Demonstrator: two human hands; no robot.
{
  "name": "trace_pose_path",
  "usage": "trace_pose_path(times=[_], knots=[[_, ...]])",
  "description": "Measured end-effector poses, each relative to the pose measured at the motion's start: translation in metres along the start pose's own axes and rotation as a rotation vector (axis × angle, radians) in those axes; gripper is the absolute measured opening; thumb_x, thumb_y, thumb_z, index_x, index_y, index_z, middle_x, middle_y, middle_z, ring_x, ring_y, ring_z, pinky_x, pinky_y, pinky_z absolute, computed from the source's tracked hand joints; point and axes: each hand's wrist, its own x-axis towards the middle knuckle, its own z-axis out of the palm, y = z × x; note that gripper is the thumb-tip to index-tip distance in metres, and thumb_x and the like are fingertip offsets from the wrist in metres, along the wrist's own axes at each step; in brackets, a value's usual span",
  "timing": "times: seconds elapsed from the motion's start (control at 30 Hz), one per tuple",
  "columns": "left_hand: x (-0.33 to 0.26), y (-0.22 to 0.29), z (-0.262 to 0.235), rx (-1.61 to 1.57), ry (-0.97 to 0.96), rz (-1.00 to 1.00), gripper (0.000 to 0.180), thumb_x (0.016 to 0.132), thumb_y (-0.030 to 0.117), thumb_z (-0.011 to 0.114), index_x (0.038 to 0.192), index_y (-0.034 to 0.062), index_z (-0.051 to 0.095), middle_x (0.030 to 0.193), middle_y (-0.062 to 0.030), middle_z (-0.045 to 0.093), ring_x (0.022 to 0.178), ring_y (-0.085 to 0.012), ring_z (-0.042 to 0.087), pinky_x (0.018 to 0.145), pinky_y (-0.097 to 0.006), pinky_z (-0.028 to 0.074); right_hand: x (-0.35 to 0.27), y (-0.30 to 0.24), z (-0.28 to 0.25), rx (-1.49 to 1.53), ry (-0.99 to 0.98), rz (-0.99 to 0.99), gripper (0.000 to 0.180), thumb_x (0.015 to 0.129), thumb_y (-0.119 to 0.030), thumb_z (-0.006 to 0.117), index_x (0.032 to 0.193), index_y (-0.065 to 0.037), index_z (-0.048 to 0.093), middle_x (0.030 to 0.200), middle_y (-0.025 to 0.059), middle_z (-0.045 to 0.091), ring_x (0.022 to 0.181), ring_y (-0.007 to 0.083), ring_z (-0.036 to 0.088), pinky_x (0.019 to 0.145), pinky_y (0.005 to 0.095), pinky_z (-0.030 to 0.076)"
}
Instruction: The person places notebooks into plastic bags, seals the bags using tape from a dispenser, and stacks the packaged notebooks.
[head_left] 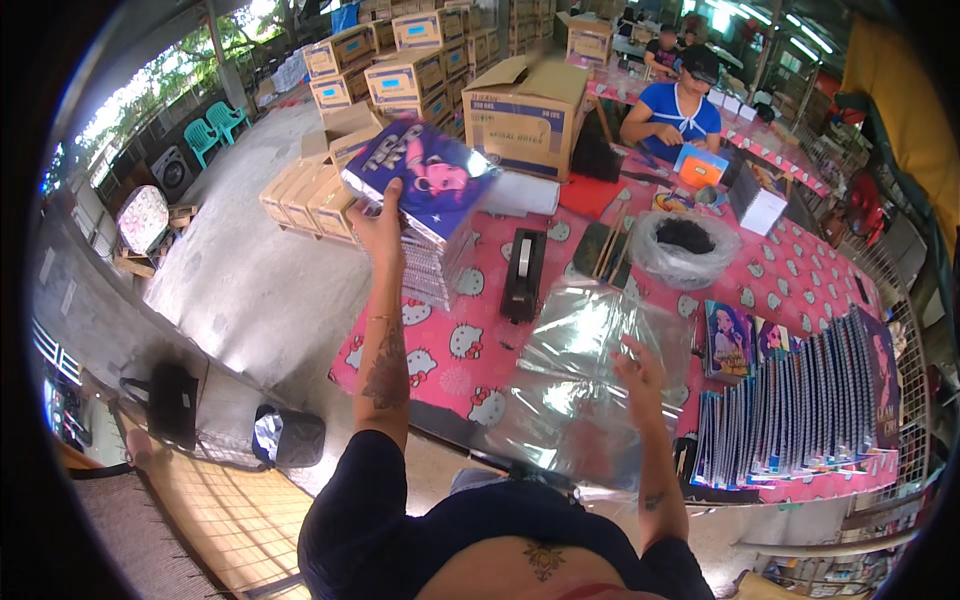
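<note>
My left hand (378, 228) grips the near left edge of a purple notebook (425, 180) with its thumb on the cover. Glossy clear plastic covers this notebook. It is over a stack of notebooks (438, 265) at the table's left side; whether it rests on them I cannot tell. My right hand (640, 375), fingers apart, is at a pile of clear plastic bags (570, 370) in front of me. Beyond the bags stands a black tape dispenser (522, 275). Many spiral notebooks (790, 405) stand in a leaning row on the right, beside a small pile of notebooks (728, 340).
A pink patterned cloth (465, 345) covers the table. Across it lie a clear bag holding something black (685, 245) and a large open carton (525, 120). A person in blue (678, 115) sits at the far side, hands on a colourful item. Stacked cartons (400, 65) fill the back left.
</note>
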Motion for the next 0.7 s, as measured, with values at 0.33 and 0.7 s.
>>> trace_pose_path(times=[0.33, 0.7], knots=[[0.009, -0.077, 0.002, 0.628, 0.401, -0.093, 0.114, 0.071, 0.075, 0.069, 0.128, -0.0194, 0.041, 0.13, -0.0304, 0.041, 0.122, -0.0458, 0.042, 0.102, -0.051, 0.039, -0.033, 0.023, -0.022, -0.017, 0.109, 0.088, 0.035, 0.093, -0.014, 0.068, 0.126, -0.006, 0.06, 0.104, 0.0044, 0.066, 0.097, 0.0092, 0.059, 0.085, 0.0256, 0.046], [-0.18, 0.046, 0.094, 0.192, -0.324, 0.831, 0.067, 0.086, 0.032, 0.075, 0.136, -0.0014, 0.047, 0.135, -0.0257, 0.036, 0.128, -0.0411, 0.038, 0.107, -0.049, 0.03, -0.116, -0.142, -0.088, -1.123, 1.098, -0.877, 0.053, 0.086, -0.013, 0.072, 0.133, -0.003, 0.052, 0.142, 0.0236, 0.038, 0.134, 0.0383, 0.037, 0.11, 0.0482, 0.031]])
